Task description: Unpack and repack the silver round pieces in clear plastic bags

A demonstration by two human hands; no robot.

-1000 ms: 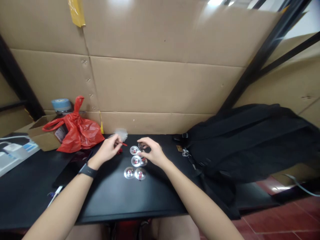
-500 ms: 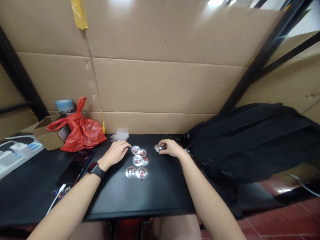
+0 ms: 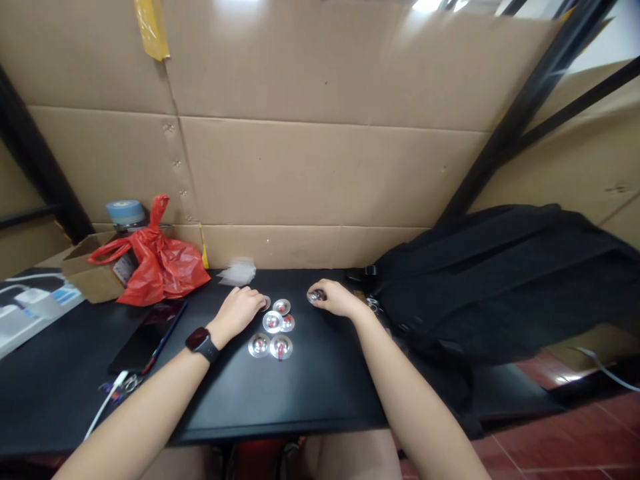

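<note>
My left hand (image 3: 239, 312), with a dark watch on its wrist, has its fingers closed over a shiny metal disc (image 3: 267, 303), covering most of it. To the right of those fingers, several more silver discs with domed centres and red marks lie on the black tabletop, among them an upper disc (image 3: 281, 307), a middle disc (image 3: 273, 322) and a lower right disc (image 3: 281, 347). Some of them overlap. My right hand (image 3: 334, 297) grips a silver disc piece (image 3: 315, 295) low over the table; its fingers hide part of it, and I cannot tell whether several are stacked.
Clear plastic bags (image 3: 237, 272) lie by the cardboard wall (image 3: 300, 173). On the left are a red plastic bag (image 3: 160, 267), a cardboard box (image 3: 95, 277), a phone (image 3: 147, 337) on a cable and a white power strip (image 3: 40, 310). A black backpack (image 3: 500, 287) fills the right side.
My left hand has moved slightly right, onto the top left disc, which lay uncovered before. My right hand stays nearly in place, its piece now held lower or tilted differently.
</note>
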